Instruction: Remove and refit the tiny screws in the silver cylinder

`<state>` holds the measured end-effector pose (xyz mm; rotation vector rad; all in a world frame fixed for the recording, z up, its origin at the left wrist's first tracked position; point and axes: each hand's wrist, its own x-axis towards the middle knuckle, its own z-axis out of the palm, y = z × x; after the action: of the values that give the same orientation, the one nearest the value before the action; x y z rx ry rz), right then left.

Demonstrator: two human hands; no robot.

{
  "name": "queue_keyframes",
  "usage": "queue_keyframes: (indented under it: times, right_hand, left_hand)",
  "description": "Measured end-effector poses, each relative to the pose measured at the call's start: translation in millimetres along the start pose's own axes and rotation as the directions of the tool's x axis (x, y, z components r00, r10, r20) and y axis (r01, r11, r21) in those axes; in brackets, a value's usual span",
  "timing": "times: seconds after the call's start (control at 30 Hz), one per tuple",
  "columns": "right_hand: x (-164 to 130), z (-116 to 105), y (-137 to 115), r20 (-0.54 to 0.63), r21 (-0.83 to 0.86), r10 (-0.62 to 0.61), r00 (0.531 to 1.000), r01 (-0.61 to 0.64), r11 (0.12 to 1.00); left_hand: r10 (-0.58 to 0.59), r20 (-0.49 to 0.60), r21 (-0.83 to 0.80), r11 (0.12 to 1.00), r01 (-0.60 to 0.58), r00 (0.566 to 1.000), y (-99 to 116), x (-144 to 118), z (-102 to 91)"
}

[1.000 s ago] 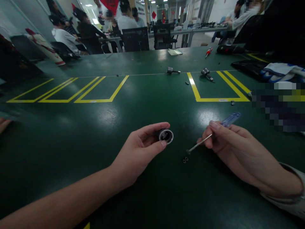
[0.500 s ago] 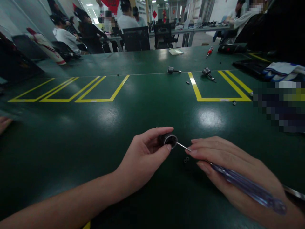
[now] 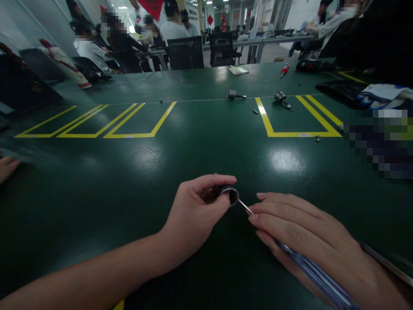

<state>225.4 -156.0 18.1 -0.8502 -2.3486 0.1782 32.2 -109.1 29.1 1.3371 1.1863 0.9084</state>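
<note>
Left hand (image 3: 193, 211) is clamped on a small dark metal cylinder (image 3: 227, 193), held just above the green table (image 3: 129, 172). Right hand (image 3: 300, 232) is closed round a clear blue-handled screwdriver (image 3: 309, 269), tip inside the cylinder's open end. Fastening appears under way, not finished; loose parts lie well apart.

screwdriver (image 3: 309, 271) handle: runs off the bottom edge
screwdriver tip: hidden inside the metal cylinder (image 3: 229, 193)
cylinder body: mostly covered by left hand (image 3: 196, 213)
small parts (image 3: 318, 138) by yellow tape: too tiny to identify
right hand (image 3: 309, 241) wrist: cut off
</note>
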Motion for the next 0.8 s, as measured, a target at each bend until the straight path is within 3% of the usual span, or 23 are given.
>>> queue_keyframes:
  times: [0.07,0.13,0.2,0.27,0.33,0.43,0.53,0.63,0.7,0.8]
  right_hand:
    - [3.9,-1.6,-1.9,-0.046,0.051,0.039,0.998,-0.037,0.998]
    - [7.3,-2.4,-1.2,-0.141,0.19,0.185,0.973,-0.157,0.969]
    - [9.0,-2.1,3.9,-0.187,0.42,0.429,0.884,-0.323,0.848]
    - [9.2,-0.6,13.1,-0.086,0.649,0.636,0.767,-0.441,0.62]
    - [8.8,1.1,23.5,0.1,0.733,0.722,0.684,-0.542,0.412]
    - [8.4,2.6,34.1,0.162,0.777,0.751,0.64,-0.552,0.303]
    - [7.8,3.3,37.0,0.155,0.77,0.752,0.64,-0.555,0.314]
    - [7.2,3.7,36.7,0.13,0.713,0.744,0.656,-0.584,0.389]
    - [7.7,3.0,35.4,0.087,0.646,0.718,0.69,-0.588,0.487]
    - [9.8,-0.5,29.7,-0.015,0.471,0.619,0.785,-0.541,0.697]
  left_hand:
    - [-0.009,0.009,0.002,1.0,0.009,1.0,-0.4,0.7,-0.3]
    - [-0.016,0.02,0.005,1.0,0.016,1.0,-0.1,1.8,-1.6]
    - [-0.03,0.03,0.015,0.999,0.03,0.999,1.0,2.8,-3.8]
    - [-0.061,0.05,0.025,0.998,0.059,0.997,2.5,3.2,-6.4]
    - [-0.087,0.068,0.027,0.996,0.086,0.994,3.9,3.2,-9.1]
    - [-0.083,0.07,-0.019,0.996,0.085,0.994,4.1,3.4,-12.4]
    - [-0.073,0.075,-0.104,0.991,0.08,0.995,2.5,4.3,-13.9]
    - [-0.083,0.075,-0.148,0.985,0.094,0.994,1.6,4.8,-13.7]
    - [-0.088,0.077,-0.156,0.983,0.099,0.993,2.0,4.7,-13.0]
    - [-0.099,0.085,-0.155,0.982,0.111,0.992,3.0,4.4,-12.2]
